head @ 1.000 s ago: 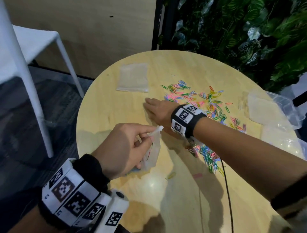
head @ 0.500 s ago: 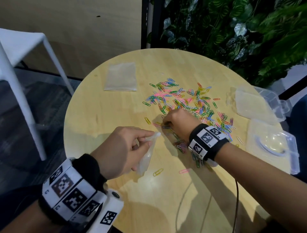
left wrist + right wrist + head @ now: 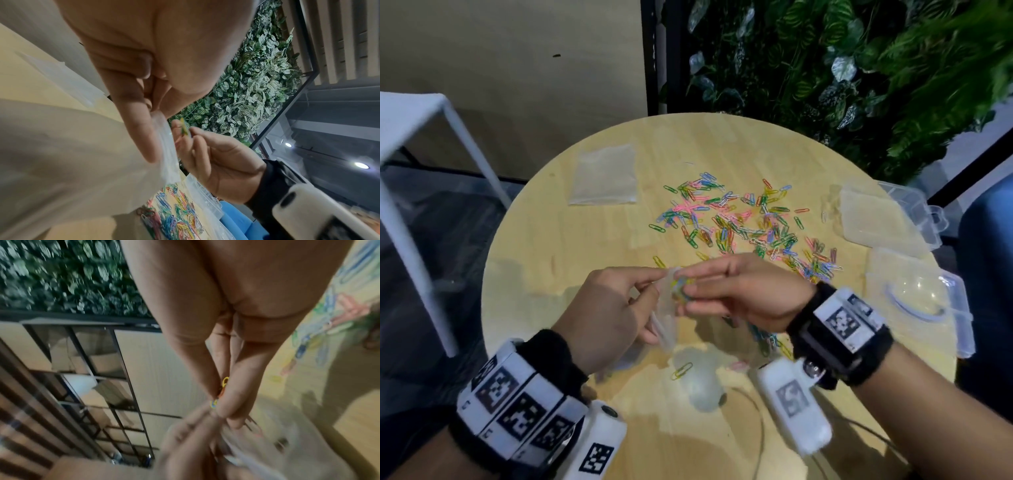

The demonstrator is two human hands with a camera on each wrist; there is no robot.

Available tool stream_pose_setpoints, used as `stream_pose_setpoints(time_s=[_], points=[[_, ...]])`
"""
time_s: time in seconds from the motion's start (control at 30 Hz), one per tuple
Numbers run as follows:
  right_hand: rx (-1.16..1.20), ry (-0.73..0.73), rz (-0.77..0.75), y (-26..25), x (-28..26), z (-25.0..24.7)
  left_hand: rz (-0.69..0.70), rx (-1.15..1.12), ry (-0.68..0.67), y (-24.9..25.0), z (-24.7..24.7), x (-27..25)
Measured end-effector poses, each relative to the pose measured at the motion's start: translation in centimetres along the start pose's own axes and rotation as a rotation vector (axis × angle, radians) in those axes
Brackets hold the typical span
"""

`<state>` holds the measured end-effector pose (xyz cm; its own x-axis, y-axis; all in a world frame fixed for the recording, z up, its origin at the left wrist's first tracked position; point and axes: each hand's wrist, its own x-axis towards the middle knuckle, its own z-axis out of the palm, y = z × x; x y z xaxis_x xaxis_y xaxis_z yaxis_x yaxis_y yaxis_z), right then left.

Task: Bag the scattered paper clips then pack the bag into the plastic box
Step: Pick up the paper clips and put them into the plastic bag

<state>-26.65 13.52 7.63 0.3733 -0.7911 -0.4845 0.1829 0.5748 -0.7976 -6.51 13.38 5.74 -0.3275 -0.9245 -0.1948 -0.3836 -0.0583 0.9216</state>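
My left hand [image 3: 619,308] pinches the top edge of a small clear plastic bag [image 3: 666,315] above the round wooden table [image 3: 592,246]. My right hand [image 3: 736,291] pinches a small bunch of coloured paper clips [image 3: 681,287] right at the bag's mouth. The same bag [image 3: 164,146] and pinched clips [image 3: 185,128] show in the left wrist view, and the clips [image 3: 221,391] sit between thumb and fingers in the right wrist view. Many loose coloured paper clips [image 3: 739,222] lie scattered behind the hands. An open clear plastic box [image 3: 921,301] stands at the right edge.
A flat stack of empty clear bags [image 3: 604,174] lies at the table's back left. A second clear plastic box [image 3: 876,216] holding bags sits at the back right. One yellow clip [image 3: 681,370] lies near the front. A white chair [image 3: 421,164] stands left, with a plant wall [image 3: 859,68] behind.
My right hand left the clip pile with a pinch of clips and came back to the mouth of the bag. The left hand kept holding the bag in about the same place.
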Motion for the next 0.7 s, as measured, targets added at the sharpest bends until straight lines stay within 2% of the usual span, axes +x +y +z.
stream_pose_setpoints(time_s=[0.13,0.23,0.27,0.4,0.5,0.57,0.6,0.67,0.7], points=[[-0.044,0.091,0.032,2.7,1.6,1.4,0.045,-0.029,-0.002,0.5,0.7,0.2],[-0.066,0.053,-0.002,3.5,2.3,1.7,0.022,-0.013,0.014,-0.1,1.2,0.5],[-0.158,0.053,-0.037,3.6,2.3,1.8,0.011,-0.016,0.017,-0.4,1.2,0.6],[-0.919,0.253,-0.314,3.9,2.1,1.9,-0.004,-0.033,0.001,-0.8,0.9,0.6],[-1.167,0.134,-0.411,2.3,1.7,2.7,-0.017,-0.045,0.037,-0.7,0.3,0.5],[-1.159,0.039,-0.402,0.4,1.6,2.5,-0.028,-0.059,0.083,-0.6,-0.7,0.4],[-1.084,0.013,-0.392,-0.7,1.8,2.2,-0.030,-0.065,0.105,-0.5,-1.5,0.5],[-0.888,0.033,-0.346,-2.8,2.8,0.4,-0.031,-0.070,0.139,-0.1,-3.1,0.5],[-0.829,0.090,-0.334,-3.8,3.9,-0.9,-0.030,-0.074,0.158,0.1,-4.0,0.5]])
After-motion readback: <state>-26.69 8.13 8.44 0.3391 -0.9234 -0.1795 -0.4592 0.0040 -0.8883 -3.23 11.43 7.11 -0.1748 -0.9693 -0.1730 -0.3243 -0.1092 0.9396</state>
